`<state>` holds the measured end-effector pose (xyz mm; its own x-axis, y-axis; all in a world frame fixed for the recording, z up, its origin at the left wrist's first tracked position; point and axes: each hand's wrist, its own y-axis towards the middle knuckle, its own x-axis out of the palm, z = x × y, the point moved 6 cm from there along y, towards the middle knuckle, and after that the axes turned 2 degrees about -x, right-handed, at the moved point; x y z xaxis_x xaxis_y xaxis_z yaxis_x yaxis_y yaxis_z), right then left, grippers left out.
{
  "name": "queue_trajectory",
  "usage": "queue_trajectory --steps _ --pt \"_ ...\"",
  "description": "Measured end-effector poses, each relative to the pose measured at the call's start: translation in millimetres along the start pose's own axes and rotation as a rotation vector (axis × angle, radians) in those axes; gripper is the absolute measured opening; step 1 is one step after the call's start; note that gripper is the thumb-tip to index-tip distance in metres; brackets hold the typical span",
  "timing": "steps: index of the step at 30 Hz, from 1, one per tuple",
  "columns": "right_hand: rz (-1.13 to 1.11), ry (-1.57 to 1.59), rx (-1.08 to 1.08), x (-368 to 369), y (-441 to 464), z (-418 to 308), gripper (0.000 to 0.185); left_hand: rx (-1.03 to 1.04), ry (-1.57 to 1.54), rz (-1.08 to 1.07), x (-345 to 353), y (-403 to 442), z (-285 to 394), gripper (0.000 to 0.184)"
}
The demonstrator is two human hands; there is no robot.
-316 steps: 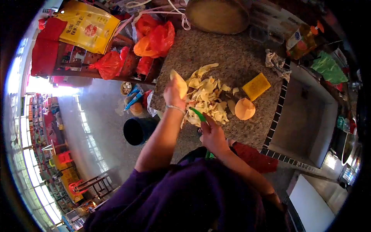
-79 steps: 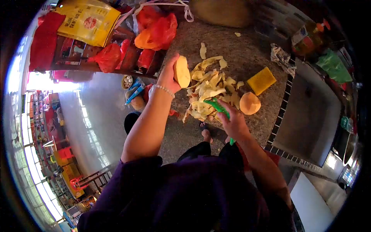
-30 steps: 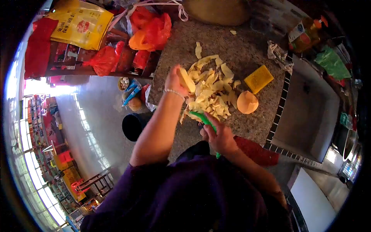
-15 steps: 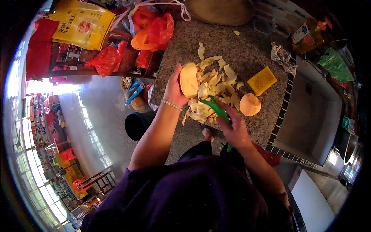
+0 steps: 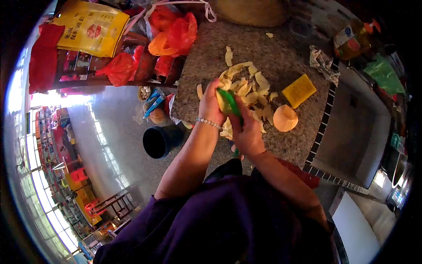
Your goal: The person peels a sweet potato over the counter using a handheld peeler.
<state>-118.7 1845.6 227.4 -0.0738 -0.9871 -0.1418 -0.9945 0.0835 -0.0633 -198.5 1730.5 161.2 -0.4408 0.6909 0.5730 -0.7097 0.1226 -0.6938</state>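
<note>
My left hand, with a beaded bracelet on its wrist, is wrapped round a peeled pale-yellow potato over the near left side of the counter. My right hand grips a green peeler, which lies against the potato and covers much of it. Both hands meet here, so the blade is hidden. Pale peelings are heaped beyond and beneath them on the speckled stone counter. To the right rests a round, peeled orange-toned piece.
A yellow sponge and a crumpled wrapper lie toward the sink on the right. Red plastic bags and a yellow bag are at the upper left. A dark bucket stands on the floor.
My right hand has brought the peeler up and left onto the potato. My left hand has moved slightly right and turned, so the potato shows less.
</note>
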Motion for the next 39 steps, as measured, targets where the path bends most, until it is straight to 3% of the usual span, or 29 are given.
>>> queue_trajectory --steps 3,5,6,7,8,10,12,13,16,20,24,25,28,29,33,35,38,39 --pt "0.055 -0.138 -0.184 3.9 -14.8 0.3 0.046 0.083 -0.013 0.119 -3.6 6.3 4.4 0.022" --pt "-0.036 -0.091 0.036 2.1 -20.7 8.2 0.045 0.162 0.061 0.180 -17.2 21.2 6.5 0.023" --pt "-0.044 -0.125 0.015 2.0 -26.1 9.7 0.045 0.204 0.102 0.206 -19.9 25.0 9.4 0.023" --pt "-0.051 -0.160 -0.006 2.1 -31.5 11.5 0.045 0.232 0.275 0.406 -33.9 23.8 22.7 0.023" --pt "-0.024 -0.261 -0.155 6.0 -46.2 23.1 0.045 0.236 0.078 0.228 -35.9 43.1 31.8 0.023" --pt "-0.027 -0.212 -0.079 -3.7 -52.5 33.6 0.044 0.205 0.120 0.107 -22.5 55.5 69.8 0.022" --pt "-0.076 0.095 0.361 -22.8 -44.4 39.7 0.044 0.170 0.160 0.074 17.9 24.0 84.6 0.022" --pt "-0.069 0.183 0.309 -27.5 -36.1 45.6 0.042 0.138 0.214 0.021 18.3 25.0 87.9 0.025" --pt "-0.247 0.289 0.524 -31.8 -26.2 43.0 0.046 0.034 0.213 0.014 24.3 4.1 67.2 0.036" --pt "-0.113 0.168 0.238 -23.0 -4.4 19.7 0.046 0.031 0.232 -0.068 24.8 -2.0 31.4 0.035" --pt "0.111 -0.057 0.001 -11.5 7.6 -13.2 0.046 0.145 0.241 0.033 20.6 6.1 14.7 0.027" --pt "0.052 0.087 0.154 -6.9 1.1 -15.7 0.046 0.114 0.183 0.036 20.4 6.7 12.1 0.022" --pt "-0.027 0.002 0.141 -1.1 -21.0 -9.3 0.047 0.216 0.089 0.150 3.1 15.1 16.7 0.021" --pt "0.013 -0.125 0.014 -0.3 -23.8 -13.9 0.047 0.206 0.121 0.218 7.6 5.2 20.7 0.020" --pt "-0.074 -0.052 0.206 -5.0 -28.6 4.0 0.045 0.287 0.174 0.221 -4.6 22.6 24.2 0.022" --pt "-0.118 -0.140 0.095 -2.7 -46.2 4.0 0.044 0.347 0.110 0.199 -22.7 45.6 50.0 0.025" --pt "-0.122 -0.076 0.183 -17.6 -52.9 -0.3 0.044 0.385 0.172 0.152 -13.4 27.2 88.5 0.025" --pt "-0.026 -0.069 0.072 -29.9 -42.2 -5.3 0.045 0.348 0.132 0.084 -2.0 13.8 89.2 0.025"
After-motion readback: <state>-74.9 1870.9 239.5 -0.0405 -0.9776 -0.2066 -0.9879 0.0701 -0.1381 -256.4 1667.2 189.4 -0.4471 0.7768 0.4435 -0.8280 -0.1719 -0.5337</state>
